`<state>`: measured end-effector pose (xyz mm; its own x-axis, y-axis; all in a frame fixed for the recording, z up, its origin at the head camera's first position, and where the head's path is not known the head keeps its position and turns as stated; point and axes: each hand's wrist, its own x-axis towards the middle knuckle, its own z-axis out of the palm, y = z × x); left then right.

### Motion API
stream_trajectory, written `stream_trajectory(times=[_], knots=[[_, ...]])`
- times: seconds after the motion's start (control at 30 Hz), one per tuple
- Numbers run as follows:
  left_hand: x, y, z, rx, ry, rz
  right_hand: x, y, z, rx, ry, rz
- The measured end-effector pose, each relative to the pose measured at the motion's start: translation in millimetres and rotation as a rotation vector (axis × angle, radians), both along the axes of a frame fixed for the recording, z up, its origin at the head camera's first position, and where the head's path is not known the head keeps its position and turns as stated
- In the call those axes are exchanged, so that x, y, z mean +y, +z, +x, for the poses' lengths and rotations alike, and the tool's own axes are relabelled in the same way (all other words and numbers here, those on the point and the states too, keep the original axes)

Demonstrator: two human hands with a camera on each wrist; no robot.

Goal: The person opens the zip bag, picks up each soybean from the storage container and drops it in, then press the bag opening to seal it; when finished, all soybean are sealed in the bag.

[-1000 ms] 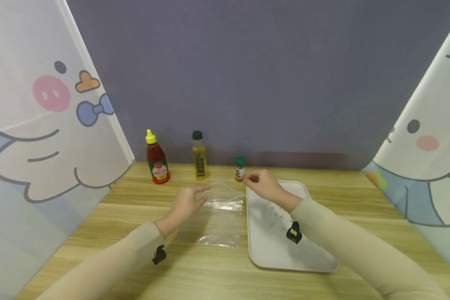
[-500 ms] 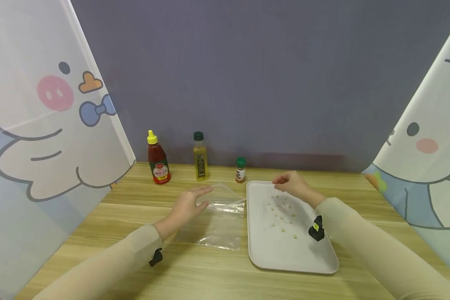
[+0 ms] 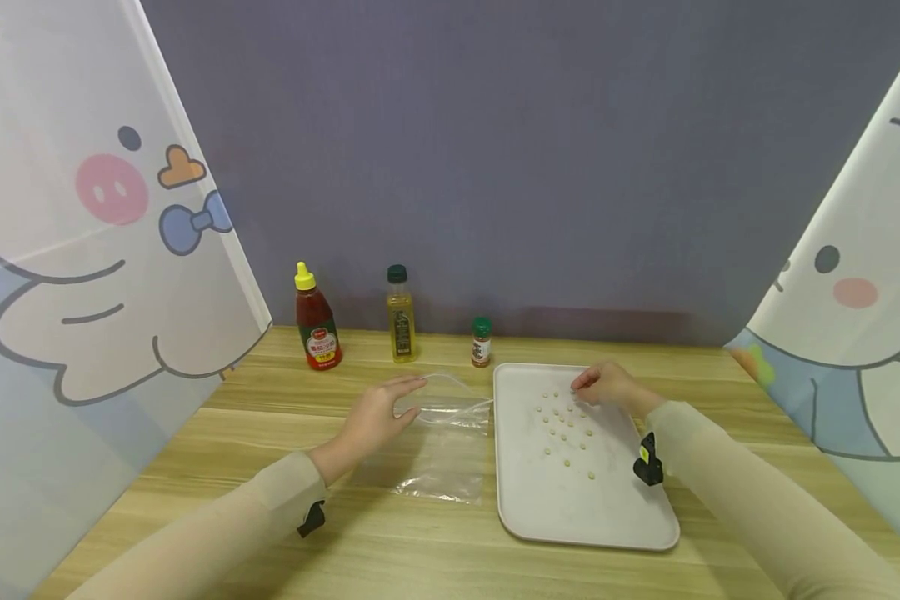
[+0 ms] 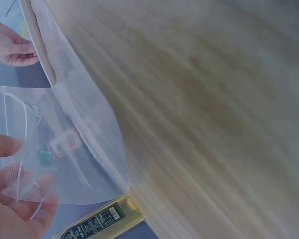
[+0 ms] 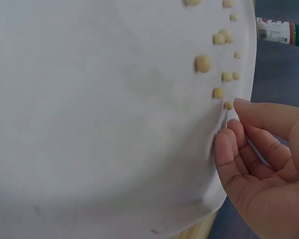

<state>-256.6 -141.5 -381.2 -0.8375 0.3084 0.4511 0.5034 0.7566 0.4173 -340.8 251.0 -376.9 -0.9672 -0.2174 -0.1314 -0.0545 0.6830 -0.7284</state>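
Note:
My left hand (image 3: 367, 425) holds the left side of the mouth of a clear zip bag (image 3: 442, 458), thumb and forefinger spread apart. In the left wrist view, fingers of the left hand (image 4: 15, 199) show partly through the plastic of the raised bag (image 4: 89, 119). My right hand (image 3: 607, 388) is over the far right part of a white tray (image 3: 562, 508). There its thumb tip comes right beside one of several small round yellow beans (image 5: 228, 105), the other fingertips curved just below it. Similar beans (image 5: 203, 63) lie scattered on the tray.
Along the back of the wooden table (image 3: 270, 467) stand a red sauce bottle (image 3: 318, 325) with a yellow cap, a yellow oil bottle (image 3: 401, 321) and a small green-capped spice jar (image 3: 481, 343). A grey panel (image 3: 450, 167) rises behind them. The tray's raised rim borders the bag.
My right hand has moved from beside the bag's mouth, near the spice jar, rightward and down to the beans on the tray. My left hand stays at the bag, whose mouth gapes wider.

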Motion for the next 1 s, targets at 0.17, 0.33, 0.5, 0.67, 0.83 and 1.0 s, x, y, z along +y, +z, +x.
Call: stream_trajectory(times=[0.17, 0.33, 0.5, 0.67, 0.83, 1.0], knots=[[-0.4, -1.2, 0.7, -0.034, 0.008, 0.024, 2, -3.0, -0.9, 0.026, 0.023, 0.024], [-0.7, -0.9, 2.5, -0.061, 0.02, 0.049, 1, -4.0, -2.2, 0.036, 0.047, 0.03], [-1.0, -0.9, 2.7, -0.066, 0.028, 0.059, 0, -7.4, -5.5, 0.045, 0.045, 0.04], [-1.8, 2.2, 1.9, -0.109, 0.004, 0.075, 0, -9.8, -7.7, 0.048, 0.031, 0.061], [-4.6, 4.3, -1.2, -0.143, -0.027, 0.061, 0, -10.6, -10.4, 0.052, 0.02, 0.083], [-8.8, 2.9, -2.8, -0.164, -0.056, 0.054, 0, -11.7, -10.3, 0.07, 0.034, 0.083]])
